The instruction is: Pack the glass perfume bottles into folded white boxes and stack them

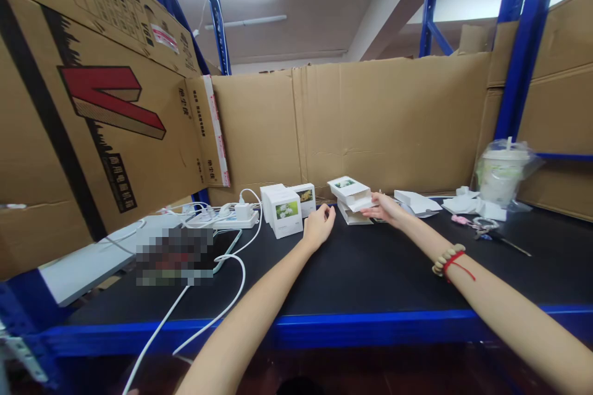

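Note:
Near the middle of the black shelf, my left hand is closed beside a row of small white boxes with flower pictures. Whatever its curled fingers hold, if anything, is hidden. To its right, my right hand grips the right edge of a white box with a green and white picture on top. That box lies flat and slightly tilted, above other white pieces. Another white box with a yellow flower picture stands behind the row.
A power strip with white cables and a tablet lie left. Crumpled white paper, keys and a bagged drink cup are right. Cardboard walls the back; a blue beam edges the front.

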A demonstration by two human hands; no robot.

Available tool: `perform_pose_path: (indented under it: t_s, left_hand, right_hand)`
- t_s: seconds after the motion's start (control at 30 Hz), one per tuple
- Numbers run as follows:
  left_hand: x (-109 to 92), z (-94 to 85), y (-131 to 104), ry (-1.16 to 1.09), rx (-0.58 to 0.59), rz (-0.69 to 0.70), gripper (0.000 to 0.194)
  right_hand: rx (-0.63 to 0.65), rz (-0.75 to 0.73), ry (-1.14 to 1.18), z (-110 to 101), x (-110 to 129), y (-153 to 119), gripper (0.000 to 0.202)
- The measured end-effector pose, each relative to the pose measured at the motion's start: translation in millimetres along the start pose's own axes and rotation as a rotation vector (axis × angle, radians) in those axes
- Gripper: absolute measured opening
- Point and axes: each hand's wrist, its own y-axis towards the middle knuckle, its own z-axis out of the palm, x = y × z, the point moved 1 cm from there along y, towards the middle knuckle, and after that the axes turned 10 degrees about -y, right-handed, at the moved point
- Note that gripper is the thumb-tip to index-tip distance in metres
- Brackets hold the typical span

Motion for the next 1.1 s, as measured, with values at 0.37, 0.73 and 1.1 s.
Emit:
perform_pose_path:
  t_s: [0.37,0.73,1.1]
  left_hand:
    - [-13,3.0,-6,0.513,0.23,0.367,0.029]
    - [-10,5.3,-3,0.488,0.167,0.352,0.026]
    - [-9,6.5,-4,0.48,0.143,0.409,0.024]
  right_hand:
    - [0.094,0.046,0.046,1,-1,-3,0.044]
    - [0.072,0.001,-0.181,0,-8,4,0.056]
    - [0.038,0.013,-0.196,2,-16,9,0.054]
